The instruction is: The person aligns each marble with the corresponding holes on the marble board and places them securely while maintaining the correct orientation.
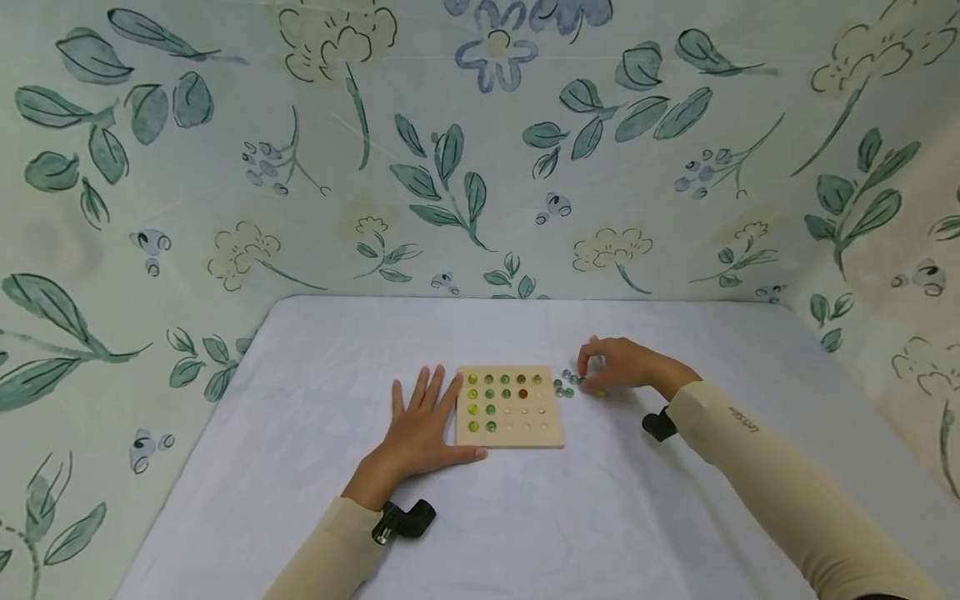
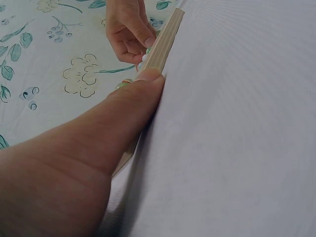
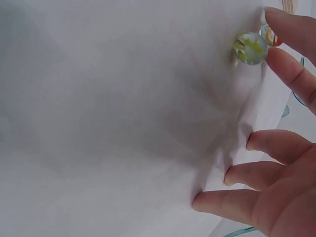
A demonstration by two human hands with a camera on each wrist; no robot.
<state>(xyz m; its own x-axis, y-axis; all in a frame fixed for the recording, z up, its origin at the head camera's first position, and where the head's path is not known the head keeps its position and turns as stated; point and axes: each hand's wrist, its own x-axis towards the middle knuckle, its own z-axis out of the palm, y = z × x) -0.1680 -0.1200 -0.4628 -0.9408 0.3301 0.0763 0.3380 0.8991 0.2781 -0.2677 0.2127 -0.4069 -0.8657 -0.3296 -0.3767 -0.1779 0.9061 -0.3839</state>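
Note:
A light wooden board (image 1: 525,440) with rows of round hollows lies on the table, several glass marbles (image 1: 491,394) seated in it. My left hand (image 1: 420,433) rests flat at its left side, fingers spread; the thumb touches the near edge. To the right of the board, my right hand (image 1: 622,364) reaches down among loose marbles (image 1: 567,379). In the right wrist view, its thumb and index finger pinch a clear marble with orange-red swirls (image 3: 270,35), partly hidden. A yellow-green swirled marble (image 3: 251,48) sits against the index fingertip. The other fingertips touch the cloth.
A white cloth (image 1: 360,333) covers the table. Behind and beside it hangs a leaf-and-flower patterned fabric (image 1: 495,167). Lower-right hollows of the board hold no coloured marbles. Small dark cameras (image 1: 408,518) are strapped to both wrists.

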